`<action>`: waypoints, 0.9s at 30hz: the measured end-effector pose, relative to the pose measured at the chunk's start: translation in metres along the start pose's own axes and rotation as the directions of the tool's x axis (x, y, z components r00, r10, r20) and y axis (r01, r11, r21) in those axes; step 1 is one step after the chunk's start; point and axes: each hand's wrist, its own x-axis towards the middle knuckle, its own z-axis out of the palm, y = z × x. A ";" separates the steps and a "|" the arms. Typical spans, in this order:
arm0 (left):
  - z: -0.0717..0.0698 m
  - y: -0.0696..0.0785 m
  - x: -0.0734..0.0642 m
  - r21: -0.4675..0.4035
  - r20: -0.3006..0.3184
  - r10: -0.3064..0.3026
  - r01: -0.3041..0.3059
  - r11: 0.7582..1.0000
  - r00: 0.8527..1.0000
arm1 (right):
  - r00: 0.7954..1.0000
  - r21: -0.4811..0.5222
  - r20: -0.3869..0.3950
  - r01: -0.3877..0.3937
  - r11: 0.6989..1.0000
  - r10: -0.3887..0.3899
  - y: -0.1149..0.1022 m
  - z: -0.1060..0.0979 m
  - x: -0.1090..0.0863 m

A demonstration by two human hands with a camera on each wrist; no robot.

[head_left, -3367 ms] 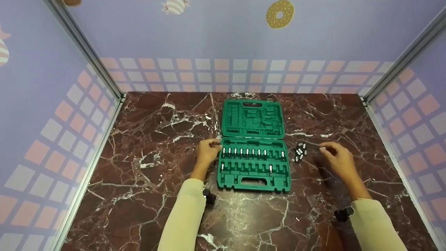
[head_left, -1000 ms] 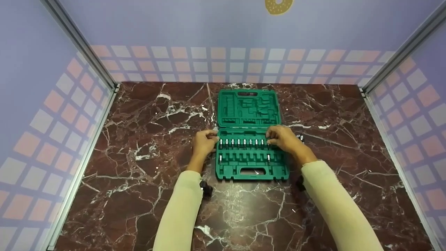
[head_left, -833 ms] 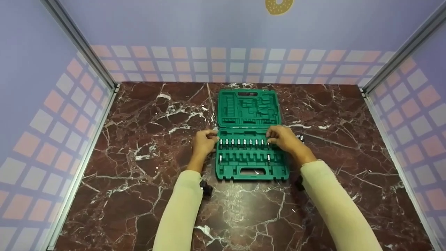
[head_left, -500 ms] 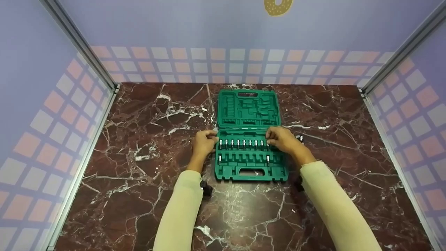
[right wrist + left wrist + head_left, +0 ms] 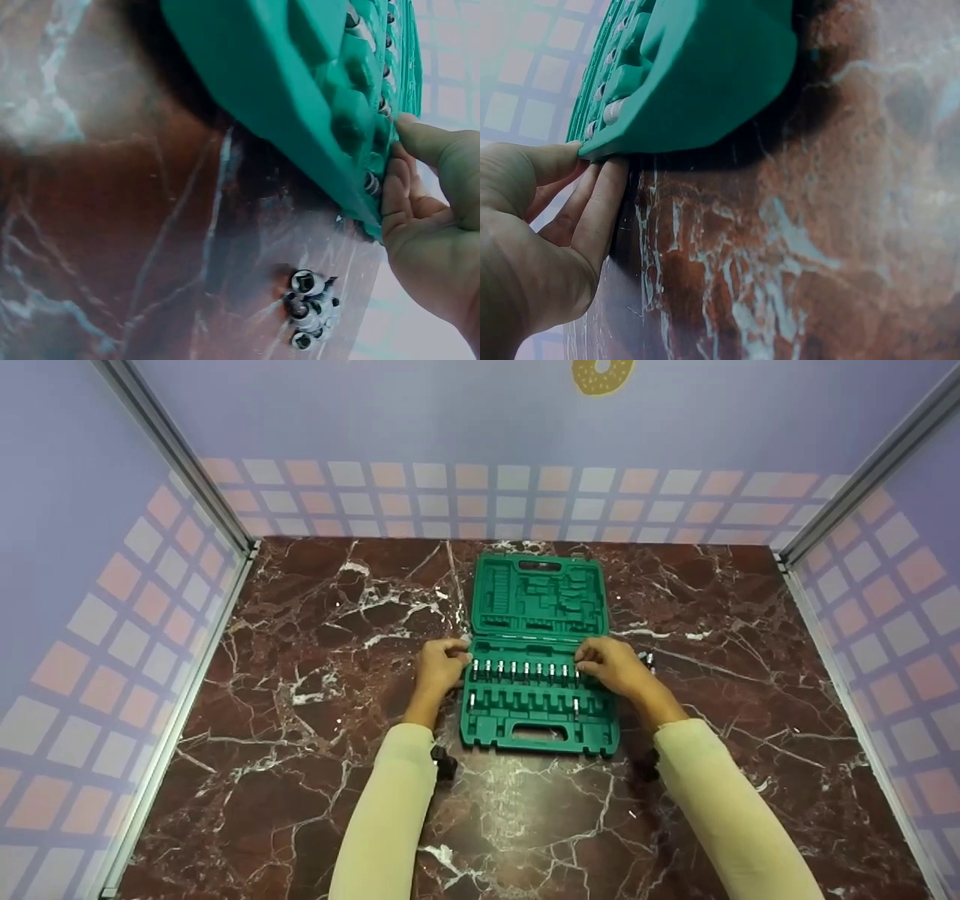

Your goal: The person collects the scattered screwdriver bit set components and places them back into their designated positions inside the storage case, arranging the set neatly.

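A green socket case (image 5: 540,739) lies opened flat, its lid (image 5: 540,592) folded back toward the far wall. My left hand (image 5: 441,669) pinches the case's left rim, thumb on top and fingers against the side in the left wrist view. Over the upper row, my right hand (image 5: 611,666) pinches a small bit socket (image 5: 577,675) at its slot; the fingers hide much of it. Several silver bit sockets (image 5: 514,669) stand along that row to its left. The lower row holds one socket (image 5: 472,703) at the left and another (image 5: 575,706) toward the right.
Loose bit sockets (image 5: 304,307) lie in a small pile on the marbled tabletop (image 5: 337,780), right of the case, partly behind my right hand in the head view. Patterned panels (image 5: 525,502) close off the back and both sides.
Earlier my right hand was beside the loose pile; it has since moved left to the case's upper row with a bit socket. Lately the case's near edge has shifted slightly toward me.
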 end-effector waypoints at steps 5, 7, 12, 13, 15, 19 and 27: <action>0.002 -0.001 0.000 -0.006 -0.009 0.006 -0.006 1.000 1.000 | 0.998 0.062 -0.067 0.013 0.998 -0.009 0.007 -0.004 -0.007; 0.003 -0.001 0.000 -0.015 -0.005 0.010 -0.010 1.000 1.000 | 0.994 0.088 -0.112 0.021 0.996 -0.011 0.011 -0.007 -0.010; 0.003 -0.002 0.000 -0.013 -0.008 0.014 -0.014 1.000 1.000 | 0.970 0.128 -0.242 0.046 0.991 -0.013 0.021 -0.019 -0.018; 0.003 -0.002 -0.001 -0.010 -0.009 0.014 -0.014 1.000 1.000 | 0.965 0.141 -0.261 0.046 0.989 -0.008 0.022 -0.022 -0.020; 0.003 -0.003 -0.001 -0.006 -0.006 0.013 -0.013 1.000 1.000 | 0.956 0.149 -0.293 0.043 0.988 0.003 0.026 -0.027 -0.024; 0.003 -0.002 -0.001 -0.020 0.007 0.004 -0.004 1.000 1.000 | 0.941 0.151 -0.336 0.015 0.988 0.037 0.035 -0.036 -0.033; 0.002 -0.002 0.003 -0.046 0.003 -0.012 0.012 0.999 1.000 | 0.934 0.090 -0.350 -0.046 0.995 0.075 0.058 -0.044 -0.050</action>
